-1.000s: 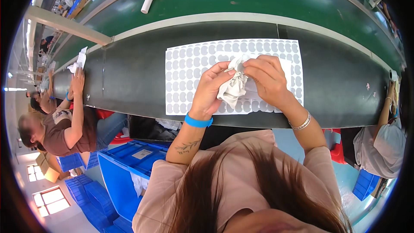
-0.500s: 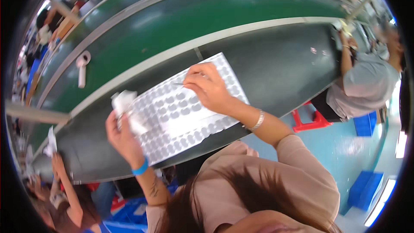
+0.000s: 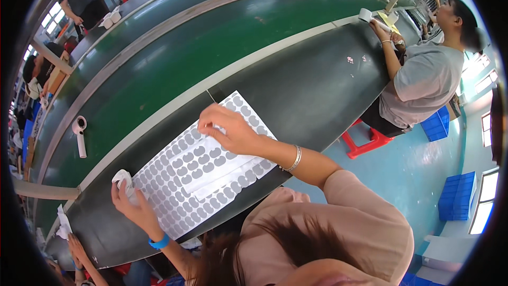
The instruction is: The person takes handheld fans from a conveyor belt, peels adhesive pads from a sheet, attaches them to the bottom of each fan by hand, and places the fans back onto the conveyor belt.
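I see my left hand (image 3: pixel 136 206) pinching a crumpled white wad (image 3: pixel 123 179) at the sticker sheet's (image 3: pixel 180 180) left end; my right hand (image 3: pixel 227 130), fingers curled, presses its far edge on the table (image 3: pixel 317 85).

Bright, even light; windows (image 3: pixel 484 201) at 4 o'clock and 10 o'clock blow out white. Soft sheen streaks the green conveyor belt (image 3: pixel 211 42). Straight edges bow strongly toward the black rim; the centre is sharp.

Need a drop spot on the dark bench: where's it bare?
Bare: dark bench between the sticker sheet and the co-worker, apart from small pink bits near them. Crowded: the sheet, under the right hand; left hand holds a white wad.
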Tool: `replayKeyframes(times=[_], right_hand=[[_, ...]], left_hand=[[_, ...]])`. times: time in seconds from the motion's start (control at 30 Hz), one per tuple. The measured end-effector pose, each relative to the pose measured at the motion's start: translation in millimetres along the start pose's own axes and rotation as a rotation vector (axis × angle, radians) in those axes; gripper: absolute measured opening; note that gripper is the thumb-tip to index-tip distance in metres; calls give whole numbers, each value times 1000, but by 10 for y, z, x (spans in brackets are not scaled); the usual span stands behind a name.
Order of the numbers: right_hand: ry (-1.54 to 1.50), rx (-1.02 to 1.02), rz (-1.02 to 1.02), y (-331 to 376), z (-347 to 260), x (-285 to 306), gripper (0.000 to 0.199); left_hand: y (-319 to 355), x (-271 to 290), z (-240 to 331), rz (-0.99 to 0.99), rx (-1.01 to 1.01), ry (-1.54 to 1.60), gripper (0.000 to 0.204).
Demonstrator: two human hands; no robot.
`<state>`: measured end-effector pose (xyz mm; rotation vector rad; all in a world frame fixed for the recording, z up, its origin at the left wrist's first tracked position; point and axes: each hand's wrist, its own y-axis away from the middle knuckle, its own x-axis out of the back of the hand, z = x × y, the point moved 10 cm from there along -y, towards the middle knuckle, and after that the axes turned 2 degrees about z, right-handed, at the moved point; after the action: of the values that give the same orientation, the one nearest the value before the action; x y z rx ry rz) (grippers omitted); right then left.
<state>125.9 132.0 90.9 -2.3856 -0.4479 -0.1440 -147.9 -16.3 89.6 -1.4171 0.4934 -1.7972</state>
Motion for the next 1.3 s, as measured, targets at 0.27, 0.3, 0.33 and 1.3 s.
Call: replayKeyframes(times=[0.27,0.3,0.33,1.3], right_hand=[[-282,-155,-356,169,-54,-491,6],[-280,-168,-357,175,-42,-493,6],[-278,-180,-358,176,-25,-493,6],[175,-55,-21,102,8,-153,3]], left_hand=[[207,-676,991,-495,235,889,31],[238,-720,1042,-524,308,1019,28],[244,-736,1055,-519,306,1019,28],[302,-851,1062,-349,560,1163,28]])
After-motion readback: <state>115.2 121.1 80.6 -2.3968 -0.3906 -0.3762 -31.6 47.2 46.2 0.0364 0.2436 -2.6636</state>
